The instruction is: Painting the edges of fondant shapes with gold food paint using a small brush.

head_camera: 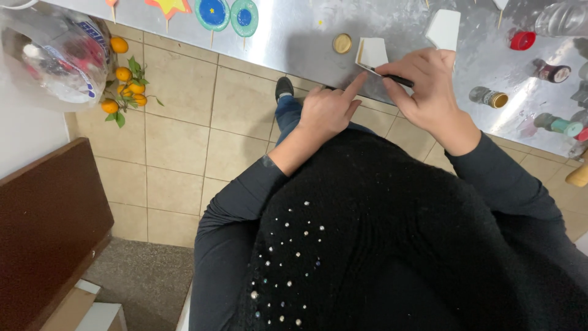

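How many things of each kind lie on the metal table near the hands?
White flat angular foam pieces: 2
Small paint bottles lying on their sides: 3
Round red plastic cap: 1
Round tan lid: 1
Total: 7

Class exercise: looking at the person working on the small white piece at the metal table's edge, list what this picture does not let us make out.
Head view:
- Tip of the black tool: hidden behind the white piece.
- Right hand grip: fingers curl away, palm unseen.
- Clear bottle: cut off by the top edge.
- Left hand: forefinger points at the piece; contact is unclear.
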